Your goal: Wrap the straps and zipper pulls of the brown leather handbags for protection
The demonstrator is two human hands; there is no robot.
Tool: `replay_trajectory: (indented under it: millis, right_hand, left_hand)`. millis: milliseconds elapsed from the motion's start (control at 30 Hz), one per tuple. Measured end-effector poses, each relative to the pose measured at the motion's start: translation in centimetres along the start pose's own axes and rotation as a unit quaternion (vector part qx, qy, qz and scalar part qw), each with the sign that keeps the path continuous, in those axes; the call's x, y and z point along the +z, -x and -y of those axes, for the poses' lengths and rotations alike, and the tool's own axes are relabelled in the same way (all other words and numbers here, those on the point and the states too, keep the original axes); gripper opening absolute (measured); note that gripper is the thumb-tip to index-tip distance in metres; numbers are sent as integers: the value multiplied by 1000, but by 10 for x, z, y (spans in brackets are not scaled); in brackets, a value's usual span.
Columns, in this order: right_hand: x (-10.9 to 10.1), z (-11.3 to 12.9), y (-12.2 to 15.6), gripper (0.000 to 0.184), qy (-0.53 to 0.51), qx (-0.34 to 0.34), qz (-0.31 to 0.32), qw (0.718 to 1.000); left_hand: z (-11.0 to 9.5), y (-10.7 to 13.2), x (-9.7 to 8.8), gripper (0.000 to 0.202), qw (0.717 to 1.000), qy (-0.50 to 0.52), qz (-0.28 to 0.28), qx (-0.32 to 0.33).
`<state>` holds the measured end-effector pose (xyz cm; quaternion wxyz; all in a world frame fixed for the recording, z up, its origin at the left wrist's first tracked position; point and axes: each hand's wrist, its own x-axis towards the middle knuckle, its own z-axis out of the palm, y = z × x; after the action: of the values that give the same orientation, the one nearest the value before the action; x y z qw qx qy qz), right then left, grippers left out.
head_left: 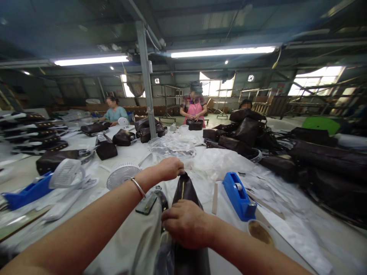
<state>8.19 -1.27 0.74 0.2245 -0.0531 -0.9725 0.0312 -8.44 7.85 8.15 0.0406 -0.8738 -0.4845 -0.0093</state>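
A dark brown bag (185, 191) stands on its end on the white table (292, 214) right in front of me. My left hand (169, 168), with a metal bangle at the wrist, is closed on the far top end of the bag. My right hand (186, 223) is closed on the near part of the bag, fingers curled over its edge. Clear plastic wrap (164, 252) lies against the bag's lower side.
A blue tape dispenser (237, 195) and a cup (259, 231) sit to the right. A small white fan (122, 173) and another blue dispenser (28, 193) lie left. Piles of dark bags (315, 160) fill the right side. Three people work at the far end.
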Motion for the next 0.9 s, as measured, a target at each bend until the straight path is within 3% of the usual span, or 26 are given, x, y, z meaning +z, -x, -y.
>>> replay_trajectory:
  millis: [67, 100, 167, 200, 233, 300, 400, 500, 633, 767, 900]
  right_hand:
    - [-4, 0, -1, 19, -75, 24, -68, 995]
    - [-7, -8, -1, 21, -113, 74, -128, 983]
    - [-13, -37, 0, 21, -170, 213, -254, 928]
    - [-17, -56, 1, 21, -186, 287, -301, 890]
    - [-20, -76, 2, 23, -190, 327, -316, 870]
    - [-24, -109, 3, 26, -210, 360, -305, 856]
    - [-21, -136, -1, 26, -275, 349, -237, 864]
    - [-11, -141, -11, 30, -357, 322, -168, 861]
    - [-2, -145, -21, 40, -461, 305, -128, 823]
    - [-1, -147, -26, 45, -545, 298, -132, 773]
    - [-2, -143, -28, 47, -588, 309, -175, 727]
  left_hand:
    - [2, 1, 1, 17, 1000, -10, -8, 18]
    - [3, 3, 2, 15, 999, -17, -12, 28]
    - [3, 8, 3, 10, 998, -35, -24, 48]
    - [2, 11, 5, 8, 997, -47, -31, 56]
    - [0, 14, 7, 7, 995, -61, -40, 63]
    - [-6, 22, 13, 4, 991, -90, -61, 74]
    - [-15, 31, 24, 15, 983, -129, -104, 82]
    - [-20, 37, 33, 23, 973, -154, -154, 75]
    - [-15, 39, 40, 23, 960, -166, -211, 78]
    - [-12, 38, 44, 24, 950, -151, -260, 90]
    - [-16, 36, 46, 26, 944, -107, -298, 90]
